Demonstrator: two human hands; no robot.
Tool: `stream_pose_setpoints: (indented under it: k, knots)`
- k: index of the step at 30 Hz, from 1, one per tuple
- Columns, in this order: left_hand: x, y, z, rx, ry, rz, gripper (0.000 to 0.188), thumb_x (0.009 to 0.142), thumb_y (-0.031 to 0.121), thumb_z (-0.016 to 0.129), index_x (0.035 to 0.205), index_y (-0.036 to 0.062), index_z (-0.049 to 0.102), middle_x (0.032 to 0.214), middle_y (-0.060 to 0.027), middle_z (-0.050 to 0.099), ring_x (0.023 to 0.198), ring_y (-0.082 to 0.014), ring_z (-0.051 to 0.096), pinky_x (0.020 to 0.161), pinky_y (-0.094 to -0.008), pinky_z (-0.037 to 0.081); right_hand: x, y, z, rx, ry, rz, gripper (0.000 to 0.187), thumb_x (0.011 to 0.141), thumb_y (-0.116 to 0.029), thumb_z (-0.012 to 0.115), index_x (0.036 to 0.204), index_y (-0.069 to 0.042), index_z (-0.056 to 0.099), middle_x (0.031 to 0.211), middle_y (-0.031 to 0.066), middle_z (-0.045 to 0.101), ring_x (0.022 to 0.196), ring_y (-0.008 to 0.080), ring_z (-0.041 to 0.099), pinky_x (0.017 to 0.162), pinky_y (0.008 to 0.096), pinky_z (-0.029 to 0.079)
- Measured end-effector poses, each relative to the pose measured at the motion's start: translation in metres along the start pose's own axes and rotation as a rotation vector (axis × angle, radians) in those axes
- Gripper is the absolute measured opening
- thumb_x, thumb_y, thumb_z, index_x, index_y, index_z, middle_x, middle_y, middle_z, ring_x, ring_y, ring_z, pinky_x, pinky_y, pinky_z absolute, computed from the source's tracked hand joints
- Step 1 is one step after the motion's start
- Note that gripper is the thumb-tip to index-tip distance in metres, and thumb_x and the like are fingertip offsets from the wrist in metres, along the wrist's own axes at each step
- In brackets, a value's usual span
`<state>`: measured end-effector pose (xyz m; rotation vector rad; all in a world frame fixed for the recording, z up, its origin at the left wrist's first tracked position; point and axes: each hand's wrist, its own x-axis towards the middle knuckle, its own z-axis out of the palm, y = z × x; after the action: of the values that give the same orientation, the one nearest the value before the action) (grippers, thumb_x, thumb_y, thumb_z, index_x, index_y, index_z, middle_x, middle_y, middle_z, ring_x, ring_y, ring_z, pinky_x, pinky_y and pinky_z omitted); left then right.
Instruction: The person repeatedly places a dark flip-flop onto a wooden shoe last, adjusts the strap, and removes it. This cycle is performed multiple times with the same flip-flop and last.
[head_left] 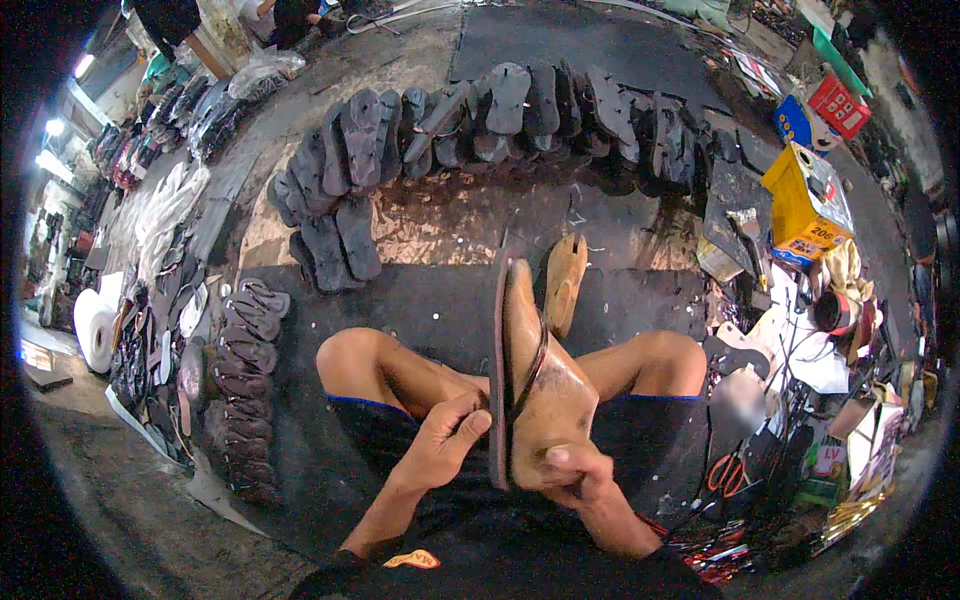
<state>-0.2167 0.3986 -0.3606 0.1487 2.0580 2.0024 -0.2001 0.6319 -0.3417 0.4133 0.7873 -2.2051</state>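
Note:
A wooden shoe last (552, 392) stands upright between my knees, toe pointing away from me. A flip-flop (499, 380) is fitted along the last's left side, its dark sole seen edge-on and its thin strap crossing the wood. My left hand (447, 435) is closed against the sole, thumb on top; its fingertips are partly hidden behind the sole. At the near end my right hand (582, 472) grips the heel of the last, thumb across it. Just beyond, a second wooden last (566, 285) lies on the dark mat.
Black soles (365, 135) stand in a wide arc ahead. Finished-looking flip-flops (247, 380) line up at my left, near a white roll (95, 330). To the right are a yellow can (808, 205), orange-handled scissors (728, 474), papers and scraps.

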Motion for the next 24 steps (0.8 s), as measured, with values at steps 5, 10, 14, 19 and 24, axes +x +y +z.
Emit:
stream_pose_setpoints:
  k: [5,10,14,19,24]
  knots:
    - [-0.026,-0.124,0.024,-0.837,-0.089,-0.425,0.035,0.109,0.017,0.066,0.14,0.0017,0.063,0.128,-0.0021,0.071,0.118,-0.0158,0.067,0.099,-0.0282,0.053,-0.003,-0.011,0.018,-0.611,-0.212,-0.366,0.117,0.085,-0.025,0.086,0.168,0.003,0.008,0.168,0.0225,0.033,0.155,0.0362,0.037,0.129,0.0479,0.028]
    - [0.024,-0.088,0.042,-0.971,-0.221,-0.232,0.065,0.103,0.034,0.071,0.156,0.0055,0.047,0.149,-0.0083,0.059,0.137,-0.0235,0.057,0.115,-0.0404,0.046,0.022,-0.011,0.02,-0.939,-0.214,-0.558,0.127,0.086,-0.013,0.086,0.17,-0.007,-0.01,0.173,0.0187,0.018,0.16,0.0315,0.026,0.128,0.0477,0.026]
    - [0.038,-0.051,0.012,-0.911,-0.172,-0.094,0.082,0.103,0.052,0.066,0.166,0.0091,0.037,0.161,-0.0126,0.053,0.147,-0.029,0.052,0.125,-0.0487,0.043,0.042,-0.005,0.018,-0.707,-0.109,-0.61,0.123,0.088,-0.01,0.082,0.171,-0.007,-0.008,0.173,0.0225,0.015,0.161,0.0353,0.024,0.131,0.0502,0.022]
    - [0.069,-0.041,0.015,-1.052,-0.061,-0.316,0.078,0.111,0.067,0.042,0.165,0.0105,0.039,0.159,-0.0135,0.055,0.143,-0.0302,0.057,0.121,-0.0489,0.046,0.066,-0.001,0.012,-0.797,0.019,-0.665,0.126,0.086,-0.005,0.078,0.17,-0.002,-0.015,0.177,0.025,0.0,0.166,0.0371,0.004,0.133,0.0514,0.013]
    - [0.104,-0.05,-0.058,-1.04,0.237,-0.12,0.07,0.11,0.064,0.048,0.15,0.0076,0.055,0.135,-0.0121,0.067,0.115,-0.0253,0.065,0.095,-0.0422,0.055,0.037,-0.016,0.009,-0.526,0.079,-0.53,0.127,0.077,-0.001,0.073,0.175,-0.01,-0.008,0.176,0.0199,0.016,0.165,0.0343,0.017,0.132,0.047,0.022]
